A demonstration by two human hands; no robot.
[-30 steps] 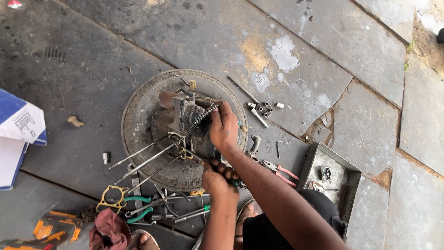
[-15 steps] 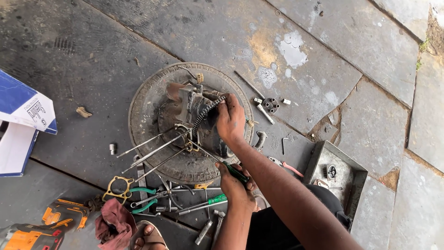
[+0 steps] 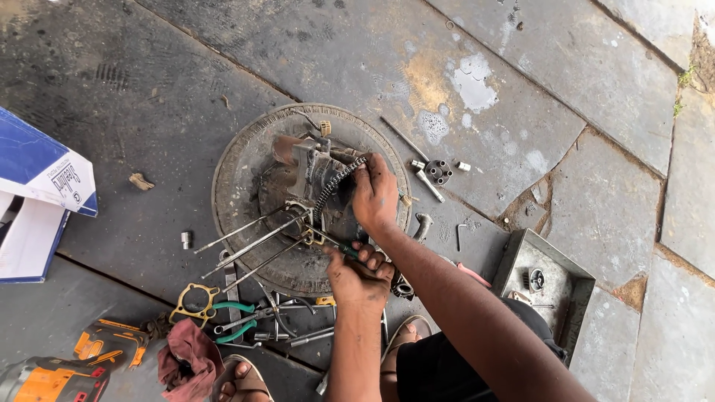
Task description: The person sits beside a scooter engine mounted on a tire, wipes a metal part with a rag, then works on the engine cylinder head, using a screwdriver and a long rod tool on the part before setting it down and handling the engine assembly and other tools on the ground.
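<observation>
Under right hand (image 3: 375,195), coiled spring (image 3: 334,187)

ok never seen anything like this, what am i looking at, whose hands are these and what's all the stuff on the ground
The picture comes from a camera worn on a person's head, looking down at their own bare hands over a stone-slab floor. The right hand pinches a coiled metal spring on a greasy grey metal engine part sitting on a round dirty metal disc. The left hand holds a green-handled tool against it. Nearby lie green-handled pliers, a square metal tray, a red rag, an orange power tool and a blue-and-white cardboard box.
</observation>
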